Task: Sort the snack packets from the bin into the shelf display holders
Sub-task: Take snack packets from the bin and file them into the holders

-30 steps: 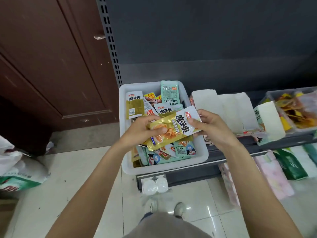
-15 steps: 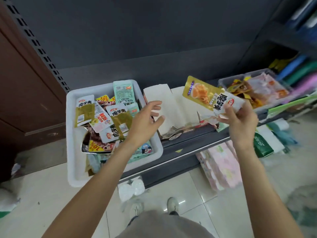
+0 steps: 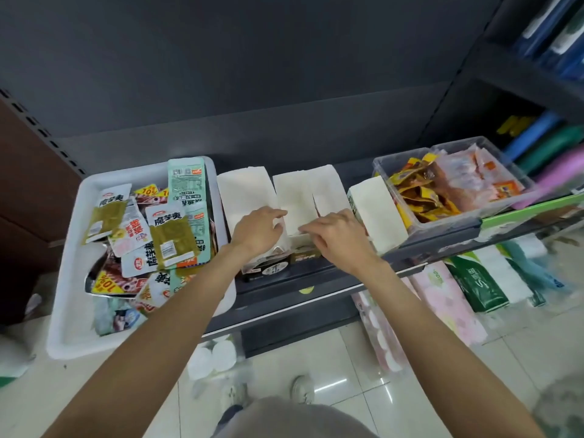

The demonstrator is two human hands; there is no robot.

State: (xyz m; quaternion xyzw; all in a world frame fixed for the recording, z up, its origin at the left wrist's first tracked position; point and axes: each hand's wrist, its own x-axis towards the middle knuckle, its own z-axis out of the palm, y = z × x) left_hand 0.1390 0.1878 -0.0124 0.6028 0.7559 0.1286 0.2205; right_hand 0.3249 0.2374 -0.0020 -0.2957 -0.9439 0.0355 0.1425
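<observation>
A white bin [image 3: 68, 267] on the shelf's left holds several snack packets [image 3: 170, 235], yellow-green, mint and red-and-white. To its right stand white display holders [image 3: 245, 191], side by side. My left hand [image 3: 257, 230] pinches the left wall of the middle holder [image 3: 294, 192]. My right hand [image 3: 339, 237] lies over that holder's front with fingers stretched left. A brownish-yellow packet [image 3: 305, 257] shows at the holder's front, under my hands. Another holder [image 3: 376, 210] stands just right of my right hand.
A clear plastic bin [image 3: 442, 223] of yellow and orange packets sits at the shelf's right end. Tissue packs [image 3: 442, 298] and a green pack [image 3: 480, 287] lie under the dark shelf edge [image 3: 284, 314]. White rolls [image 3: 211, 355] sit on the tiled floor.
My right hand has come down from holding the yellow packet up over the holders to the middle holder's front. The left hand left the bin and took the holder's wall.
</observation>
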